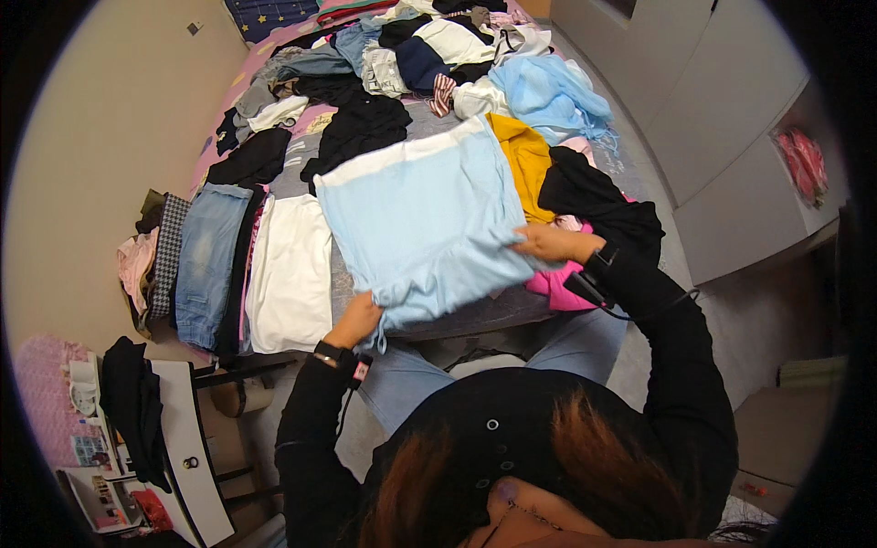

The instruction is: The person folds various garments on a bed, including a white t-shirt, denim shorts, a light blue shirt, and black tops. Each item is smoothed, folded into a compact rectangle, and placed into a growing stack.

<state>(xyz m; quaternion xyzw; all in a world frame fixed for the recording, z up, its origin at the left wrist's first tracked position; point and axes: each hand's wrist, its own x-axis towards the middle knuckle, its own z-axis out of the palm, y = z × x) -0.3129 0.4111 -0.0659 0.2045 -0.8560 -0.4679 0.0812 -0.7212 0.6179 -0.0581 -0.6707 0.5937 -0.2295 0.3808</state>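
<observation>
A light blue garment (418, 205) with a white band along its far edge is spread over the near part of the bed. My left hand (355, 319) grips its near left corner, where a thin drawstring hangs down. At the near right corner, my right hand (558, 243) pinches the bunched fabric; its fingers are slightly blurred. Just left of the blue garment lies a folded white garment (290, 274). A mustard yellow garment (522, 161) shows beyond its right edge, and bright pink cloth (563, 286) lies below my right wrist.
Folded jeans (211, 264) and a houndstooth garment (169, 253) line the bed's left side. Loose clothes cover the far end, including a light blue top (548, 96). A black garment (603, 198) lies right. Grey cabinets (726, 89) flank the bed; a white drawer unit (195, 438) stands lower left.
</observation>
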